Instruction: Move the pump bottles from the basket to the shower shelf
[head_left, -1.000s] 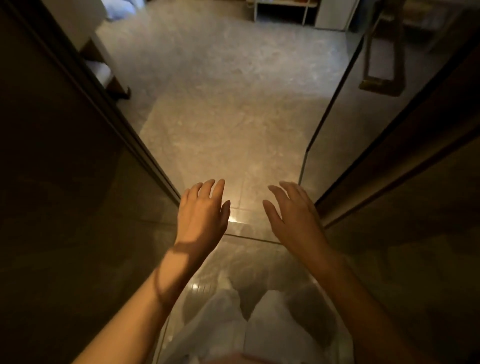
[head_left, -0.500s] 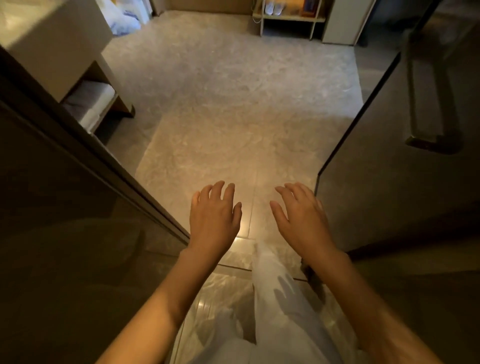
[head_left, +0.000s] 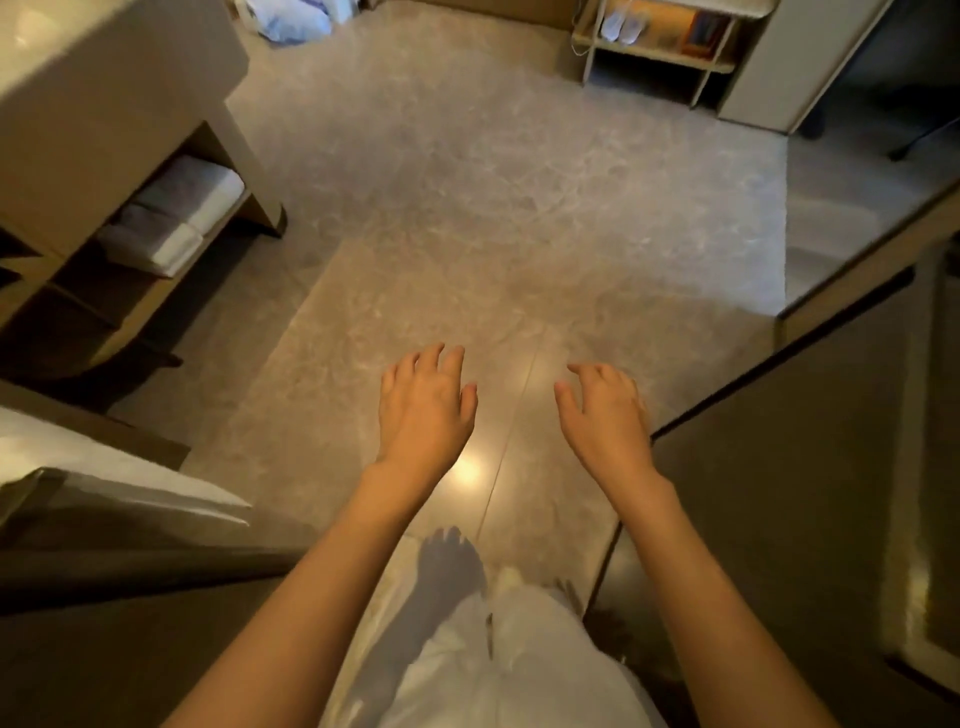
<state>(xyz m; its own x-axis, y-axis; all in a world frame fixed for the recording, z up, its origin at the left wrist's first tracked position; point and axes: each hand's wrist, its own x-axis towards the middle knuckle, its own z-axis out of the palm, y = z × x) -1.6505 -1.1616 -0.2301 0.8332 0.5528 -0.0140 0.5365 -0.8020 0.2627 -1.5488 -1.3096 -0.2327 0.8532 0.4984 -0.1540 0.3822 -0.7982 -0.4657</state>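
You hold your left hand and right hand out in front over the floor, fingers loosely spread and gripping nothing, probably for balance while walking, and no pump bottle, basket or shower shelf is in view.

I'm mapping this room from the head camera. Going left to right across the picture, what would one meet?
Folded white towels in the open cabinet → left hand → right hand → low open shelf unit at the far wall → dark glass door.
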